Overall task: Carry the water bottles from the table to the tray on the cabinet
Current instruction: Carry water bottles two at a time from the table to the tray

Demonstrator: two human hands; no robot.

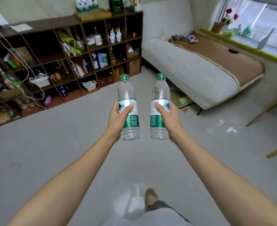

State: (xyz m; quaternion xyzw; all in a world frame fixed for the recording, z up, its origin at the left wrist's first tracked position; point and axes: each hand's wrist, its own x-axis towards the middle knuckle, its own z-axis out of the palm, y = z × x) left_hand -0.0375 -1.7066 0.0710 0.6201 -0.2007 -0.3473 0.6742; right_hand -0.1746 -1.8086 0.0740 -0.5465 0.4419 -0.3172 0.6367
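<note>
1. The left hand point(118, 117) gripped a clear water bottle, the left bottle point(129, 110), around its green-and-white label, with the thumb lying across the front.
2. The right hand point(167, 117) gripped a matching bottle, the right bottle point(159, 108), the same way, thumb over the label.
3. Both bottles stood upright with green caps on top, near each other but apart, held out in front over the grey floor point(69, 144) on outstretched bare forearms.
4. Ahead to the left stood a dark wooden cabinet point(111, 17) of open, cluttered compartments.
5. On its top sat a wooden tray point(93, 15) already carrying several green-labelled bottles point(85, 4), with a green bottle just beside it.
6. To the right lay a white sofa bed point(191, 70) with a brown mat, below a window sill with red flowers point(230, 15).
7. One shoe point(150, 198) showed on the floor below.
</note>
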